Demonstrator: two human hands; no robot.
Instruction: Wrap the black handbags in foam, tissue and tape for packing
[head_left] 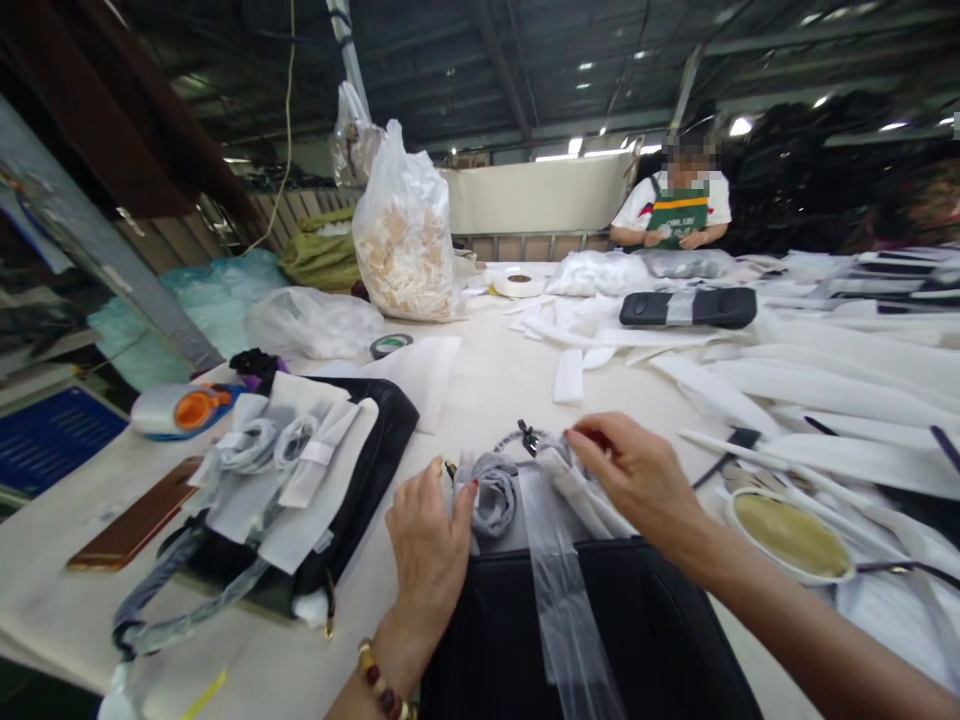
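A black bag lies at six o'clock on the pale desk, with a clear plastic strip running over its front. Along its far edge sit a grey wrapped coil and, toward one o'clock of that, a white wrapped bundle. The left hand, with a beaded bracelet at the wrist, is narrow, its thumb against the coil's nine o'clock side; whether it grips anything, I cannot tell. The right hand is narrow too, bent fingers and thumb close together at the bundle's far end, their grip partly hidden. At nine o'clock lies another black bag topped with wrapped grey coils and white pieces, a reddish-brown flat item beyond it. At eleven o'clock stands a clear sack of pale scraps, a tape roll lying nearer. Toward one o'clock are a dark banded case and, farther back, a person in a green apron. White strips spread around two o'clock, and a white-rimmed oval piece lies at three.
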